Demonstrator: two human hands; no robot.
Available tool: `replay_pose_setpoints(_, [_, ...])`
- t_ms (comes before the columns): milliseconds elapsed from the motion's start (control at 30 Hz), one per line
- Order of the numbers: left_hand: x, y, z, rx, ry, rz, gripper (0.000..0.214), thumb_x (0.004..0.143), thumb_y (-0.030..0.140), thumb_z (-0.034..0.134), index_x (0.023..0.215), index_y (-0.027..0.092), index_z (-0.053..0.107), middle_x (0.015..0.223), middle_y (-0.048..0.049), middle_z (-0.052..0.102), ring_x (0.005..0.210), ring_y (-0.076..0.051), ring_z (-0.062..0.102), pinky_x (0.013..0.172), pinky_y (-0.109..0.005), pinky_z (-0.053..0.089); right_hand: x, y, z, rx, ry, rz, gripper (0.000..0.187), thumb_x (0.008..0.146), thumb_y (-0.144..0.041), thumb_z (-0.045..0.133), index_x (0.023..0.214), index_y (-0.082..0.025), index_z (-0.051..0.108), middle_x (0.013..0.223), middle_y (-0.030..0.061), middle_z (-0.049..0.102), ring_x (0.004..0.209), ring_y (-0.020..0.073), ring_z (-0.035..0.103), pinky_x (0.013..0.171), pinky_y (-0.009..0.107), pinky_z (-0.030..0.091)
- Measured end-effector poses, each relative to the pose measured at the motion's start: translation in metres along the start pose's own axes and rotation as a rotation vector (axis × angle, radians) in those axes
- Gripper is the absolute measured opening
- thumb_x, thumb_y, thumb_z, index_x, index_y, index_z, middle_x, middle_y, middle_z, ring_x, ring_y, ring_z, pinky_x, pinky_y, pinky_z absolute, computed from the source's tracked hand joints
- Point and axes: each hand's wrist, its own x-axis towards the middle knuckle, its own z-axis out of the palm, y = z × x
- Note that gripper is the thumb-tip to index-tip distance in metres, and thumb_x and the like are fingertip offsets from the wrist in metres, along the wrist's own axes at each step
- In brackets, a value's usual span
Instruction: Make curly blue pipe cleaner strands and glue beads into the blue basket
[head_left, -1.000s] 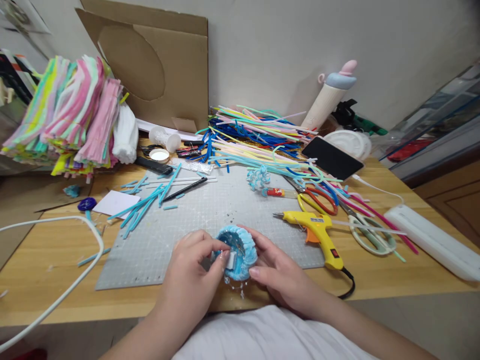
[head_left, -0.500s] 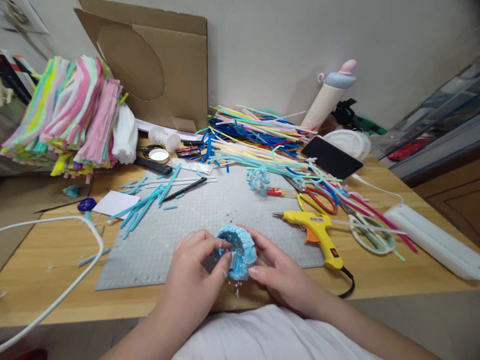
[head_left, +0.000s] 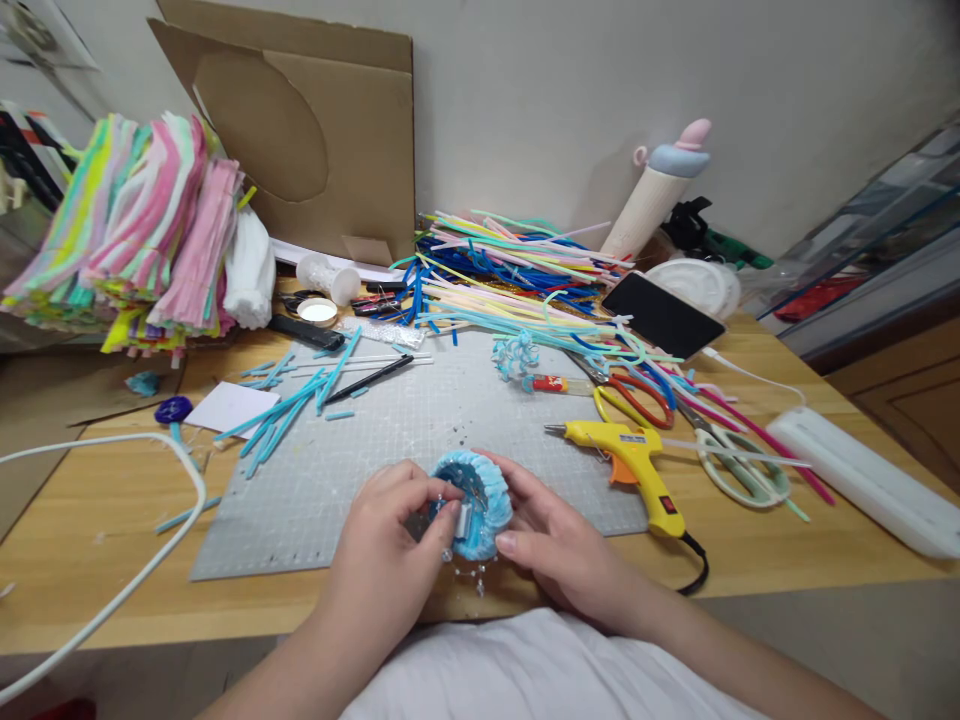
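Note:
A round light-blue piece of fuzzy pipe cleaner, hollow like a small cup (head_left: 493,500), is held between my hands above the front edge of the grey cutting mat (head_left: 300,510). My right hand (head_left: 551,525) is wrapped round its right side, thumb at the lower rim. My left hand (head_left: 397,525) pinches at its open left side, thumb and forefinger close together at the opening. By the left thumb sits a small pale, shiny piece (head_left: 464,520) inside the cup. A string of clear beads (head_left: 480,578) dangles below it. What the left fingertips grip is partly hidden.
A yellow glue gun (head_left: 626,450) lies to the right, near orange-handled scissors (head_left: 641,398) and green-handled scissors (head_left: 750,470). Cut blue pipe cleaners (head_left: 285,420) and a black pen (head_left: 371,378) lie left. Behind are piled pipe cleaners (head_left: 517,270) and a phone (head_left: 664,312).
The hanging beads have swung slightly to the right. Both hands and the blue cup stay almost in place.

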Motion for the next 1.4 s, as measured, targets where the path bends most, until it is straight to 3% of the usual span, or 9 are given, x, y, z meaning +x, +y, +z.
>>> replay_pose_setpoints(600, [-0.005,-0.0057,0.0001,0.11,-0.012,0.183,0.012,0.088,0.022,0.054,0.094,0.022,0.064,0.081,-0.0032,0.057,0.081,-0.021,0.053,0.073,-0.038,0.039,0.0,-0.0033,0.0018,0.005,0.042,0.014,0.056,0.081,-0.022,0.071,0.132,-0.032,0.05,0.135,0.0021,0.055,0.122,0.0181,0.051,0.102,0.033,0.038])
replay_pose_setpoints(1000, [-0.006,-0.0092,-0.0012,0.223,0.011,0.333,0.017,0.085,0.016,0.055,0.1,0.021,0.061,0.087,-0.0046,0.058,0.082,-0.022,0.051,0.073,-0.039,0.035,0.0011,-0.0041,0.0001,-0.004,0.034,0.018,0.059,0.08,-0.023,0.071,0.134,-0.028,0.047,0.138,0.0053,0.053,0.126,0.0222,0.049,0.105,0.04,0.037])
replay_pose_setpoints(1400, [-0.005,-0.0077,-0.0007,0.267,-0.06,0.296,0.015,0.085,0.017,0.053,0.096,0.02,0.062,0.086,-0.0053,0.055,0.082,-0.023,0.049,0.074,-0.039,0.035,0.0007,-0.0003,-0.0038,0.045,0.039,0.048,0.061,0.08,-0.02,0.07,0.135,-0.028,0.046,0.139,0.0075,0.051,0.121,0.023,0.053,0.105,0.044,0.036])
